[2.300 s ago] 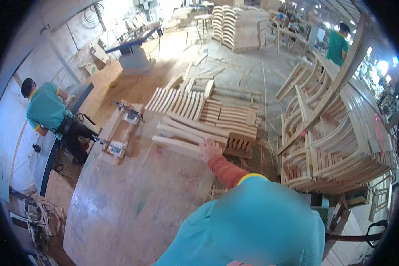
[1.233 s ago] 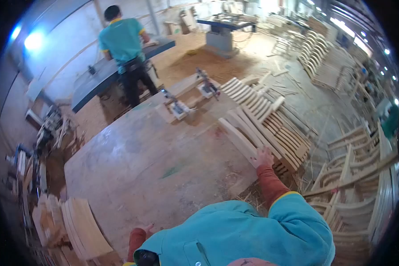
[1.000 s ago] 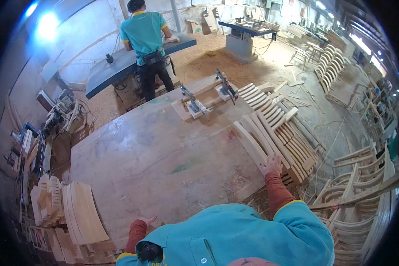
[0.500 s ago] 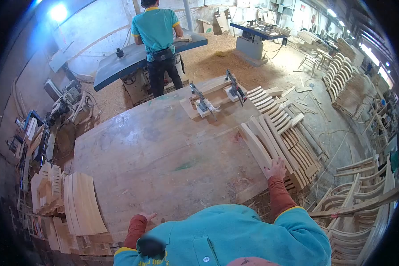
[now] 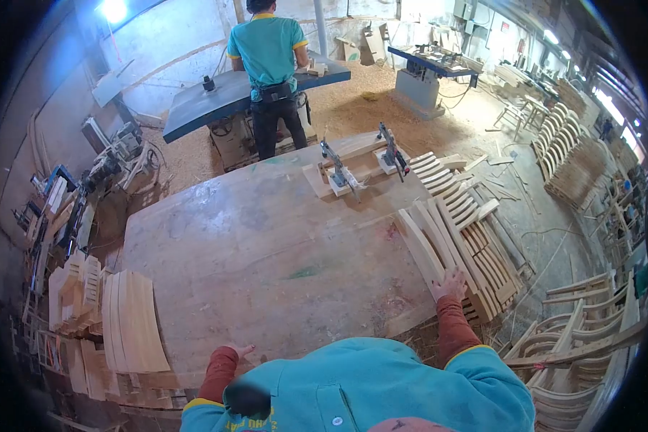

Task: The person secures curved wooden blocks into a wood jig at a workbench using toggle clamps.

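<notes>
My right hand (image 5: 451,285) rests with fingers spread over the near ends of several curved wooden slats (image 5: 430,241) at the right edge of the worktable (image 5: 266,281). Its thumb lies by the leftmost slat, and no closed grip shows. Near the table's front edge is my left hand (image 5: 243,350), its visible fingers stretched out and nothing in them; my sleeve and body hide part of it. At the far side of the table stands a jig with two toggle clamps (image 5: 338,173), and a curved wooden piece lies beside them.
Stacked curved boards (image 5: 133,320) stand at the table's left edge. More slats (image 5: 486,255) are piled to the right, with chair-like frames (image 5: 569,360) at lower right. A co-worker (image 5: 270,61) stands at a blue-edged machine table (image 5: 183,115) ahead.
The whole view has shifted slightly, so the scene sits a little farther right and lower. Both hands keep about the same places. The co-worker's arms have moved a little.
</notes>
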